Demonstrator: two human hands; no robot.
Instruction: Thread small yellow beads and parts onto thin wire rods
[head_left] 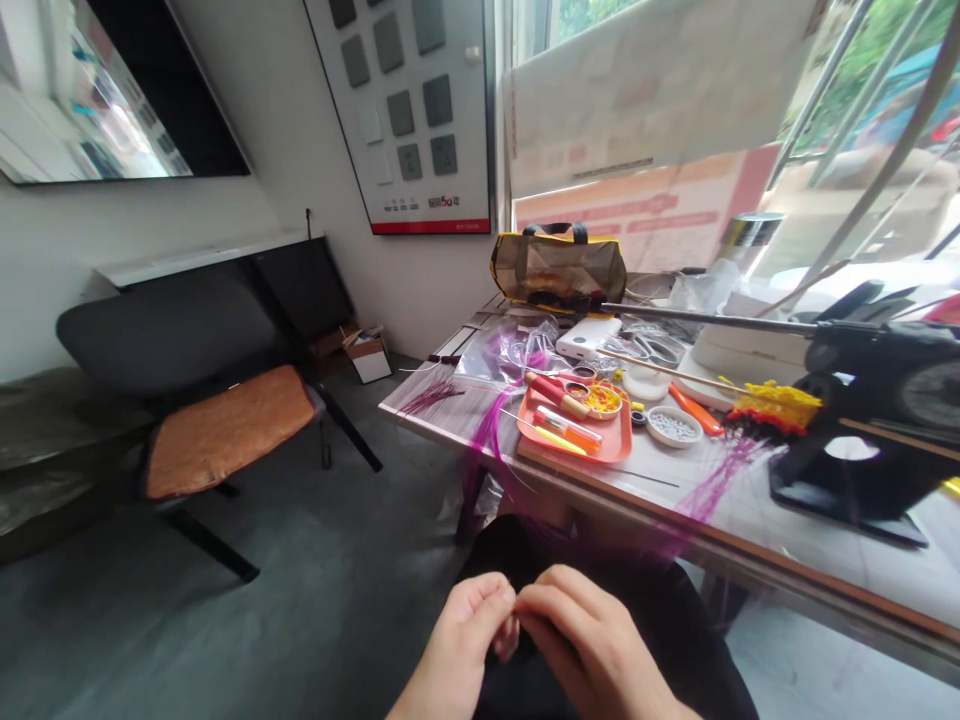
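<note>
My left hand [480, 620] and my right hand [574, 625] meet fingertip to fingertip above my dark-clothed lap [645, 610]. Both are closed in a pinch. Whatever sits between the fingers is too small or too hidden to make out. Beyond them, purple strands [491, 425] hang over the front edge of the table. A second bundle of purple strands [712, 490] spills off farther right, below a yellow, red and black tufted piece [776, 405]. Closest on the tabletop is a coral tray [615, 440] with tube-like items, a yellow tool and a small dish of red-yellow bits.
On the table [600, 475] also stand a dish of grey beads [673, 427], an orange-handled tool [696, 410], a white box-shaped device [589, 337], a mesh bag [559, 270] and a black stand [870, 470]. A long rod [712, 318] juts leftward. Left is a chair [232, 430].
</note>
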